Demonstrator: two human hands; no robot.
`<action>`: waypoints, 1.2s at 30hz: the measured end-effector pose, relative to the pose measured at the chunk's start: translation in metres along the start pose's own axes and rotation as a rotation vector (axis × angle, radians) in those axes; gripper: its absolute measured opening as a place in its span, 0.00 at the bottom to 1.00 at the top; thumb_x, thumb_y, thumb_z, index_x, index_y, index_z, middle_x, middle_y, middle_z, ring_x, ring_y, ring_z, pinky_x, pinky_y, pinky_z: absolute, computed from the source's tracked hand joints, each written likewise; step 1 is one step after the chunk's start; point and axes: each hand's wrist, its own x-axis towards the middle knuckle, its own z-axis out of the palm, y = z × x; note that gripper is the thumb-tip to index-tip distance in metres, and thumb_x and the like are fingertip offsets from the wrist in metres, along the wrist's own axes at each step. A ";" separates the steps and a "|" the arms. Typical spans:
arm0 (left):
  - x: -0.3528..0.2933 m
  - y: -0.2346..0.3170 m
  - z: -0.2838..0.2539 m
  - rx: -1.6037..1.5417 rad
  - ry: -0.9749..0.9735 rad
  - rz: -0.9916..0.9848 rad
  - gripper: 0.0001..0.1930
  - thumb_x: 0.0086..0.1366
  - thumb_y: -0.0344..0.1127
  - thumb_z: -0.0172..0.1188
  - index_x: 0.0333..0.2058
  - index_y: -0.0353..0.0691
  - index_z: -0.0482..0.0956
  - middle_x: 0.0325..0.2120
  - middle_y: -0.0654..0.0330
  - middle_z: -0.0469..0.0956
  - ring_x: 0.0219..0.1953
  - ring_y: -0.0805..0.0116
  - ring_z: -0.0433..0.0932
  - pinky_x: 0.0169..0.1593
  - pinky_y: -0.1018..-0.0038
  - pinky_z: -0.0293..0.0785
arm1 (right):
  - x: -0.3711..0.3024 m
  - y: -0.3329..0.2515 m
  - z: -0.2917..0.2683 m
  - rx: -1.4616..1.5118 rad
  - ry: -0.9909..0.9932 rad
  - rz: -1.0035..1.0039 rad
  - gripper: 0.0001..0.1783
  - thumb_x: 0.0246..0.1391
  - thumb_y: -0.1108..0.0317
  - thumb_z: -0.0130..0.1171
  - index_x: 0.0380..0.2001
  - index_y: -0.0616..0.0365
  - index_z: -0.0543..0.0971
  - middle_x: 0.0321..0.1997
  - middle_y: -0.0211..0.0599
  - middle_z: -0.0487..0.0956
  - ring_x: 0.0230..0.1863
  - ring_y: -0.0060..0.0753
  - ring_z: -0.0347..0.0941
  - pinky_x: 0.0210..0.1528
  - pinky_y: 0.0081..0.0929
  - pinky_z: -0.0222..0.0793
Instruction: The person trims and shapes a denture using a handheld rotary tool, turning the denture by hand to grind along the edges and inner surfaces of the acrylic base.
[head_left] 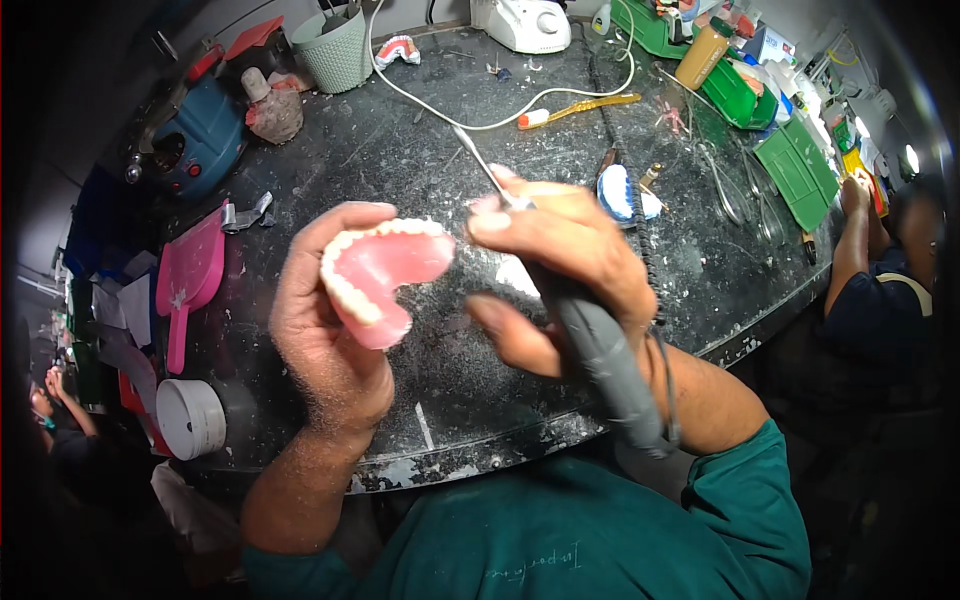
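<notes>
Above the near middle of the bench, my left hand is closed round a denture with a pink base and a curved row of cream teeth. Pale dust coats that hand and wrist. My right hand grips a grey rotary handpiece, its body running back past the wrist. A thin metal bit points away toward the far side of the bench, apart from the denture. The right thumb is spread from the other fingers, just right of the denture.
On the dusty black bench are a pink dustpan, a white round tub, a grey-green basket, and a blue-and-white dental model. A white control box and its cord stand behind. Green trays line the right; other people sit at both sides.
</notes>
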 end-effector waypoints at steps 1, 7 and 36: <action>0.001 0.000 -0.003 0.047 0.015 0.036 0.35 0.62 0.54 0.67 0.53 0.27 0.71 0.46 0.52 0.78 0.46 0.66 0.80 0.53 0.71 0.74 | -0.001 -0.003 -0.008 0.004 -0.025 0.026 0.25 0.36 0.77 0.71 0.44 0.56 0.84 0.37 0.31 0.78 0.40 0.34 0.76 0.57 0.45 0.75; 0.006 0.000 -0.008 0.093 0.050 0.088 0.28 0.63 0.44 0.65 0.53 0.26 0.71 0.42 0.49 0.80 0.43 0.63 0.81 0.51 0.69 0.76 | -0.007 -0.005 -0.006 0.135 -0.135 0.006 0.24 0.45 0.66 0.74 0.47 0.58 0.81 0.38 0.35 0.77 0.55 0.49 0.78 0.63 0.55 0.69; 0.003 0.001 -0.006 0.199 0.069 0.090 0.39 0.61 0.62 0.64 0.52 0.27 0.71 0.39 0.53 0.80 0.40 0.67 0.81 0.47 0.71 0.78 | -0.010 0.001 -0.001 0.149 -0.230 -0.048 0.28 0.35 0.69 0.75 0.45 0.55 0.82 0.37 0.33 0.75 0.57 0.52 0.77 0.66 0.65 0.58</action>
